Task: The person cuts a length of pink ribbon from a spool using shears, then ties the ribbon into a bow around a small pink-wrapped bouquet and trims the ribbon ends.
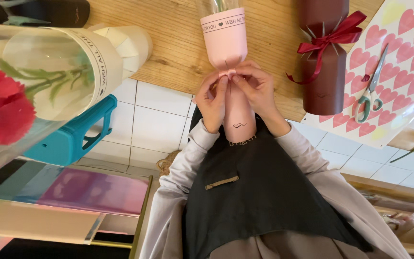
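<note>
Seen from above, at the centre of the frame, a left hand (212, 103) and a right hand (258, 91) both pinch the narrow waist of a pink flower wrap (226, 41), fingertips meeting there. The wrap lies over the edge of a wooden bench (178, 43). At upper right lie a maroon wrap with a red ribbon (324, 52) and scissors (371, 91) on heart-patterned paper (403, 57).

Single head-worn view, looking steeply down the person's own chest and apron (259, 192) onto the edge of a wooden table (168, 43) and the tiled floor (154, 120) beneath. Both hands (235, 93) sit near frame centre, close to the lens. A cream flower sleeve (58, 72) fills the left edge, very near the camera. No second view overlaps.
</note>
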